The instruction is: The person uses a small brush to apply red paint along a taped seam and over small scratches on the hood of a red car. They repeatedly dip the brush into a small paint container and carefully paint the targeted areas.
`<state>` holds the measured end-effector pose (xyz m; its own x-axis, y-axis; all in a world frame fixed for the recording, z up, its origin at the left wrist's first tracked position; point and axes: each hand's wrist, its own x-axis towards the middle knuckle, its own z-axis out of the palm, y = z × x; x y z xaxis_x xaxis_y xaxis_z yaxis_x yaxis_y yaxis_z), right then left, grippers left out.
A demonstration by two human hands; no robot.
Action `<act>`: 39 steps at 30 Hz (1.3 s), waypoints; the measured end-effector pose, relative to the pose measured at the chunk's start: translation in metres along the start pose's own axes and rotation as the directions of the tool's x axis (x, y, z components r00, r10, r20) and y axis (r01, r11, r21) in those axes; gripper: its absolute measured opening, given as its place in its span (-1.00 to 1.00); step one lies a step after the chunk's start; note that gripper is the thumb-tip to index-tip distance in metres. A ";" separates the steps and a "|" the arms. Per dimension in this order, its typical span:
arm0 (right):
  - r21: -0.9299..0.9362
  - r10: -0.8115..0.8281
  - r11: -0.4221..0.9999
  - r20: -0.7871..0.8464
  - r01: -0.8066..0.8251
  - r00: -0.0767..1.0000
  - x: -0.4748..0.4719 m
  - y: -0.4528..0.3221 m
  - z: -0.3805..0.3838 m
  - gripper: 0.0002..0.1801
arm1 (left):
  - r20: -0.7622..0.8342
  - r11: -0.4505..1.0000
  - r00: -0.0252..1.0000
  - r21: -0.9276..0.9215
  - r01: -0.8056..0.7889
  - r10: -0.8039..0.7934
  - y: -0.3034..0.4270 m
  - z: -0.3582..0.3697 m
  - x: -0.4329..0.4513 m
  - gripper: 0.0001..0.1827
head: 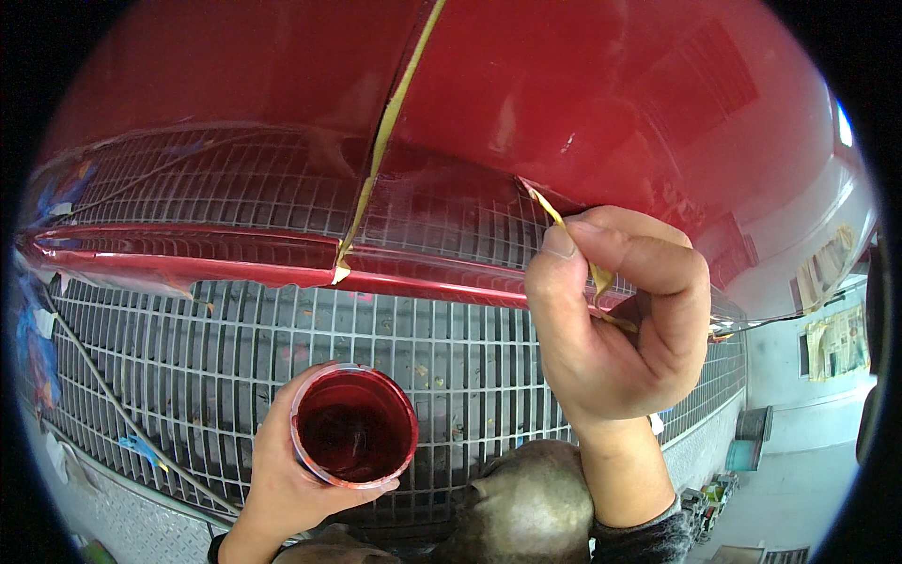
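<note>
My left hand [282, 451] is wrapped around a plastic cup [354, 427] whose inside is coated with dark red paint. Between thumb and forefinger, my right hand [620, 310] pinches a thin twisted strip of yellow masking tape [547, 205]. The strip's upper end meets the glossy red car body panel [564, 92], and its tail hangs down past my palm. A second line of yellow tape [386, 123] runs along the gap between two red panels, ending at the sill [437, 284] in a small crumpled tip.
Below the car lies a metal floor grating [232, 338] with scraps under it. A hose [99, 370] crosses it at left, near blue crumpled plastic [35, 345]. My knee [528, 493] is at the bottom. Buckets [748, 437] stand along the right wall.
</note>
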<state>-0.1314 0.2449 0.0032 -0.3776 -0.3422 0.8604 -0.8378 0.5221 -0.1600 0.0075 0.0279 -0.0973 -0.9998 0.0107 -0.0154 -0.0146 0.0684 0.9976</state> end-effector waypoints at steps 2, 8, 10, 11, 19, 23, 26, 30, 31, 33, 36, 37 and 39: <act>0.004 0.016 1.000 0.000 -0.016 1.000 0.000 0.001 0.001 -0.72 | -0.004 1.000 1.000 -0.008 0.008 -0.008 -0.001 0.000 0.001 0.14; -0.005 0.024 1.000 -0.029 -0.024 0.999 0.001 0.000 0.000 -0.74 | -0.013 1.000 1.000 0.027 -0.013 0.013 -0.004 -0.002 0.001 0.15; 0.002 0.021 1.000 -0.018 -0.021 1.000 0.002 0.000 0.001 -0.75 | -0.016 1.000 1.000 0.028 -0.013 0.013 -0.004 -0.002 0.000 0.15; -0.009 0.015 1.000 -0.009 -0.015 1.000 0.002 0.000 0.001 -0.75 | -0.017 1.000 1.000 0.018 -0.009 0.009 -0.005 -0.001 0.000 0.15; -0.042 0.020 0.999 -0.018 -0.021 1.000 0.004 -0.001 -0.003 -0.74 | -0.013 0.999 1.000 0.023 -0.023 0.024 -0.006 -0.002 0.000 0.14; -0.030 0.067 0.997 -0.036 -0.068 0.997 0.003 -0.005 -0.002 -0.75 | -0.013 1.000 1.000 0.024 -0.020 0.020 -0.006 -0.002 -0.001 0.14; -0.017 0.052 0.999 0.029 -0.052 0.998 0.003 -0.007 0.000 -0.75 | -0.018 1.000 1.000 -0.014 -0.014 0.014 -0.005 -0.001 -0.001 0.13; -0.033 0.085 0.996 -0.003 -0.085 0.996 0.002 -0.006 -0.002 -0.76 | -0.024 1.000 1.000 -0.013 -0.007 0.007 -0.003 -0.001 0.000 0.13; -0.032 0.067 0.997 -0.017 -0.067 0.998 0.002 -0.004 -0.003 -0.77 | -0.027 1.000 1.000 -0.010 -0.017 0.017 -0.003 -0.001 0.000 0.13; -0.075 0.040 0.996 -0.030 -0.042 0.999 0.001 -0.002 -0.005 -0.77 | -0.019 1.000 1.000 0.018 -0.021 0.022 -0.003 -0.002 0.000 0.13; -0.046 0.063 0.997 -0.029 -0.064 0.998 0.001 -0.002 -0.005 -0.77 | -0.019 0.999 0.999 0.022 -0.032 0.032 -0.004 -0.002 -0.001 0.13; -0.053 0.049 0.997 -0.037 -0.051 0.998 0.001 -0.003 -0.004 -0.77 | -0.020 0.999 0.999 0.027 -0.043 0.044 -0.005 -0.002 -0.002 0.13; -0.045 0.042 0.998 -0.011 -0.043 0.999 0.003 -0.004 -0.002 -0.77 | -0.022 1.000 0.999 0.009 -0.023 0.023 -0.005 -0.002 -0.002 0.12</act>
<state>-0.1284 0.2430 0.0068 -0.4086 -0.3115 0.8579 -0.8020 0.5711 -0.1747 0.0096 0.0256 -0.1021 -0.9999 -0.0098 0.0090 0.0082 0.0775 0.9970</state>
